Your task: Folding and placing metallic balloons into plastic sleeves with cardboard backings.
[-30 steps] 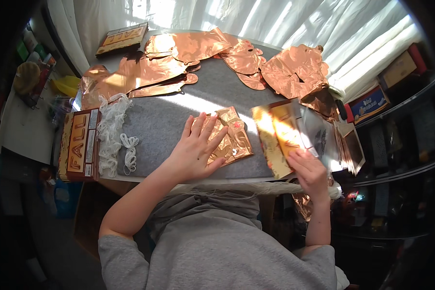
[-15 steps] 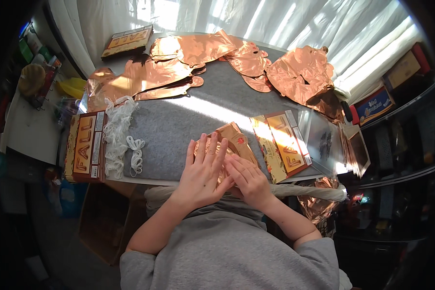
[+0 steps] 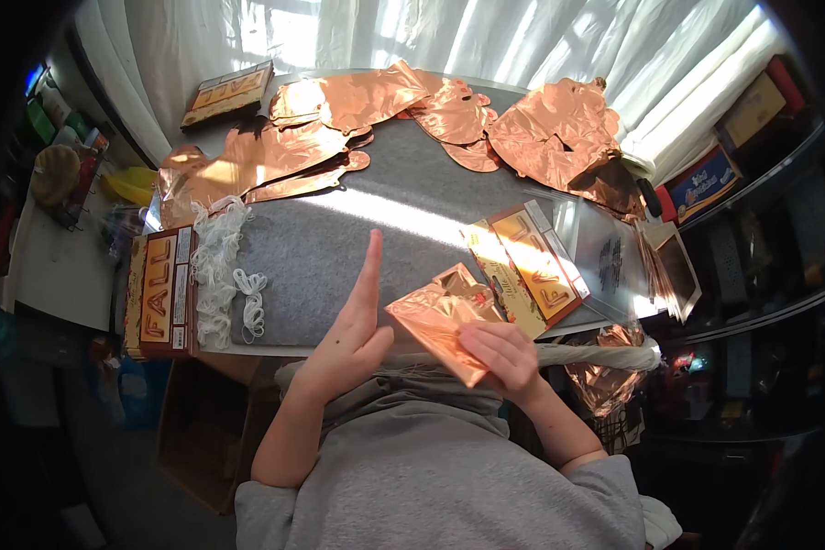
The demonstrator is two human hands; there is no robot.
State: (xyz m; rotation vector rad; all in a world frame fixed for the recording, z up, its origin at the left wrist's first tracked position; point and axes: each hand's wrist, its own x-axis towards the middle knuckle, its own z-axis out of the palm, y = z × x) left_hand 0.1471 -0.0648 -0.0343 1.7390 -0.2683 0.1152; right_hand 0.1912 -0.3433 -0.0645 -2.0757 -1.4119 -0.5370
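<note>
A folded copper foil balloon (image 3: 434, 323) is in my right hand (image 3: 506, 359), the fingers over its right side and the thumb hidden. It is held at the table's front edge, tilted, a crumpled flap at its top. To its left my left hand (image 3: 350, 341) is raised edge-on with fingers stretched out, apart from the foil and holding nothing. Right of the folded foil lies a printed package card (image 3: 529, 266). Further left are a small white string bundle (image 3: 249, 302) and a larger heap of white string (image 3: 216, 275).
Flat copper foil balloons (image 3: 312, 137) and another foil balloon pile (image 3: 559, 133) line the table's far side. A stack of printed cards (image 3: 163, 291) lies at left, another card stack (image 3: 229, 94) at back left. Clear plastic sleeves (image 3: 607, 261) lie at right.
My left hand has lifted off the foil, moved left and turned edge-on. My right hand now grips the folded balloon, which is raised and tilted. The view has shifted slightly.
</note>
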